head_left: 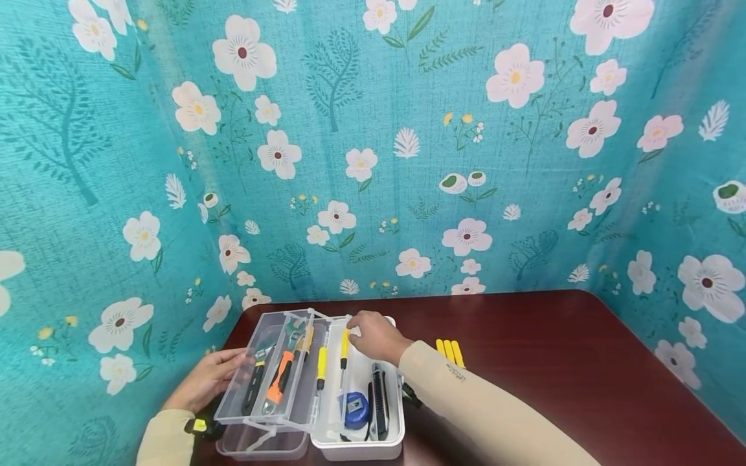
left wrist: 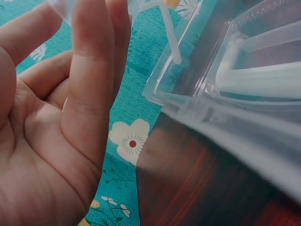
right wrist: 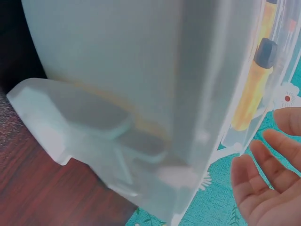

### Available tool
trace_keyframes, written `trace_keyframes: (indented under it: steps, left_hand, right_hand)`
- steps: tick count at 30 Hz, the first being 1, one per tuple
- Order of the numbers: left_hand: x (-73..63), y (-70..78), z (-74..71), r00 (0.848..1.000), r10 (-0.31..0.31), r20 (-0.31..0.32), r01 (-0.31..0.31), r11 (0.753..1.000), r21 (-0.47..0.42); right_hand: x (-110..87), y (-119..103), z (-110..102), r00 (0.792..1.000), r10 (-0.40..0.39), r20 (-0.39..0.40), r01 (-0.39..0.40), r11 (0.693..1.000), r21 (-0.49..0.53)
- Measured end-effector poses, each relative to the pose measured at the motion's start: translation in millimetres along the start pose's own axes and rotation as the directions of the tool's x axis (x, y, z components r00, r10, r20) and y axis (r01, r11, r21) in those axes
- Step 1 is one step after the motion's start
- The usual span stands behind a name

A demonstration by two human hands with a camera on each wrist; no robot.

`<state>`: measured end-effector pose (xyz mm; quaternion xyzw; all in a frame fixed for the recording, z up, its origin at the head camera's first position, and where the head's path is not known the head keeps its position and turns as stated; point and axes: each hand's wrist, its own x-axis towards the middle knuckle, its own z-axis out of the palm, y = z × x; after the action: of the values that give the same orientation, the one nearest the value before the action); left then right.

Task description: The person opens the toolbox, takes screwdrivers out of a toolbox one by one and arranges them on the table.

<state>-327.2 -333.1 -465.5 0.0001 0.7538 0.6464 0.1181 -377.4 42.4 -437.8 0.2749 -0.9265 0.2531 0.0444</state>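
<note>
The left hand (head_left: 215, 377) meets the edge of the clear tray (head_left: 233, 419), grip unclear, so a slip might jolt its tools (head_left: 280, 380), while beyond, the right hand (head_left: 375, 334), loosely spread and apparently empty, hangs beside 1 yellow screwdriver (head_left: 344, 346) in the white toolbox (head_left: 357, 452).

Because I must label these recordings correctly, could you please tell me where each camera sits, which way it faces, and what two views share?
Head: worn on the head, facing forward and down at the open toolbox; left hand, right hand and both sleeves show.
Left wrist: worn there, facing the clear tray; the left hand fills the left side.
Right wrist: worn there, facing the toolbox's white wall; right hand at lower right.
Shared: both wrist views show flowered curtain and dark red table.
</note>
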Motion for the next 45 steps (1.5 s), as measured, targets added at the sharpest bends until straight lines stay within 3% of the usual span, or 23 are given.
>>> trace_keyframes:
  steps: [16,23,29,35,45]
  left_hand:
    - [0.5,-0.7,-1.9,1.000,-0.001,0.012,0.001,1.000,0.010]
    - [-0.2,-0.5,-0.8,1.000,-0.007,0.021,0.007,1.000,-0.014]
    - [-2.4,0.9,-0.6,1.000,-0.007,0.011,0.008,1.000,-0.015]
    - [-0.9,2.3,-0.2,1.000,0.004,0.011,-0.004,1.000,0.005]
    - [-1.6,1.0,-0.9,1.000,-0.011,0.000,0.011,1.000,-0.006]
  right_hand:
    - [13.3,-11.1,4.0,0.993,-0.086,0.077,0.098,0.980,-0.172]
    - [18.0,-22.6,4.2,0.987,-0.064,0.150,0.111,0.937,-0.330]
    - [20.7,-32.5,5.7,0.991,-0.021,0.133,0.080,0.885,-0.459]
    - [25.9,-35.5,12.9,0.992,0.021,0.124,0.043,0.871,-0.490]
    - [22.4,-46.4,23.4,0.990,-0.061,0.128,0.118,0.854,-0.506]
